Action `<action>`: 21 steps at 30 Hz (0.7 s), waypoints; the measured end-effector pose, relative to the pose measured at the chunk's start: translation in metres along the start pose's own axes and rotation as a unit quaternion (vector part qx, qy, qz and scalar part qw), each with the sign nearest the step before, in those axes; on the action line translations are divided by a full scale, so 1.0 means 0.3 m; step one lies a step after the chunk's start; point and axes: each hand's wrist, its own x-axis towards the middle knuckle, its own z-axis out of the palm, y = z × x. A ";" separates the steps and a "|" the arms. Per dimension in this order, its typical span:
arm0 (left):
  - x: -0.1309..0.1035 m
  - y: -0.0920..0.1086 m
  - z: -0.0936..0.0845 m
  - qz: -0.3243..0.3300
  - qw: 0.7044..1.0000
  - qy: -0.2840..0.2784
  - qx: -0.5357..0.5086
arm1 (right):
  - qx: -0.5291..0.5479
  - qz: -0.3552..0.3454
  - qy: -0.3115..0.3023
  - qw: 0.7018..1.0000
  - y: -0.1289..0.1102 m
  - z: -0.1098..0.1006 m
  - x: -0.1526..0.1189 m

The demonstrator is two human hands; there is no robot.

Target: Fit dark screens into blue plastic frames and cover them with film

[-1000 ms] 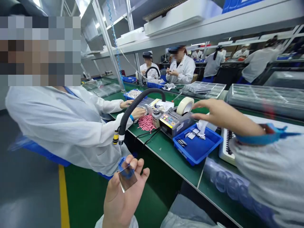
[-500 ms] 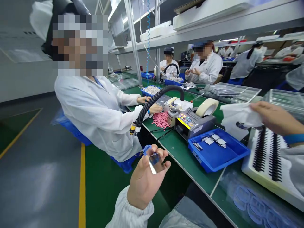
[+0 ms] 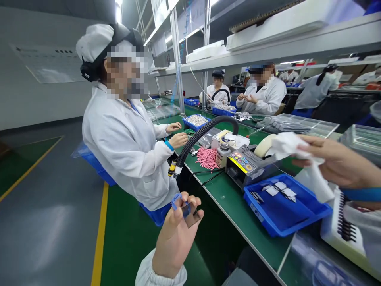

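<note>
Raised in front of the bench edge, my left hand (image 3: 180,234) pinches a small glassy rectangular piece (image 3: 190,214) by its edges. A blue tab (image 3: 176,201) sticks out at the piece's upper left, by the thumb. On the right, above a blue tray (image 3: 276,226), my right hand (image 3: 330,159) grips a crumpled white cloth (image 3: 290,145) that hangs down past the tray's right side. Several white squares and dark strips (image 3: 279,190) lie in the tray.
A tape dispenser (image 3: 248,165), a bottle (image 3: 223,155), pink pieces (image 3: 206,158) and a black hose (image 3: 205,129) stand behind the tray. A white rack (image 3: 336,226) is at the right. A seated co-worker (image 3: 125,139) works at the left.
My right hand has moved left with the cloth, towards the tape dispenser. My left hand sits slightly lower and further left, the piece turned. The view has shifted; the co-worker's hands have drawn back from the pink pieces.
</note>
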 end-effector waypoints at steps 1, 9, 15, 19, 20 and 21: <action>-0.002 0.008 -0.023 0.004 1.000 0.018 0.002 | -0.010 -0.016 -0.035 0.999 -0.023 0.030 0.022; -0.028 0.072 -0.189 -0.009 0.971 0.237 -0.020 | -0.259 -0.088 -0.151 0.950 -0.095 0.310 0.443; -0.039 0.096 -0.231 -0.001 0.970 0.240 -0.050 | -0.360 -0.105 -0.205 0.904 -0.079 0.418 0.548; -0.026 0.088 -0.213 0.013 0.973 0.227 -0.040 | -0.384 -0.132 -0.207 0.890 -0.074 0.410 0.555; -0.020 0.085 -0.210 0.012 0.974 0.222 -0.038 | -0.388 -0.140 -0.203 0.888 -0.075 0.408 0.556; -0.014 0.081 -0.208 0.010 0.976 0.216 -0.038 | -0.391 -0.148 -0.196 0.887 -0.076 0.406 0.556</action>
